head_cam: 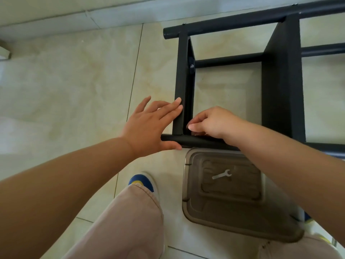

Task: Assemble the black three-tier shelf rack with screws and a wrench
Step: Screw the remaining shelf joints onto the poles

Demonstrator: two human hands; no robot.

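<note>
The black shelf rack (280, 75) lies on its side on the tiled floor (74, 81), filling the far right of the view. The left hand (149, 126) rests open against it, straight fingers on the outer face of the leftmost shelf panel (181, 71) and thumb under the near tube (197, 141). The right hand (212, 122) has its fingers curled at the panel-tube joint, pinching something too small to make out. A wrench (222, 174) lies on a grey bin lid (233, 199) near the person.

One view is given, worn at head height and aimed steeply down at the tiled floor (65, 81); the rack (280, 81) and both forearms are seen close.
</note>
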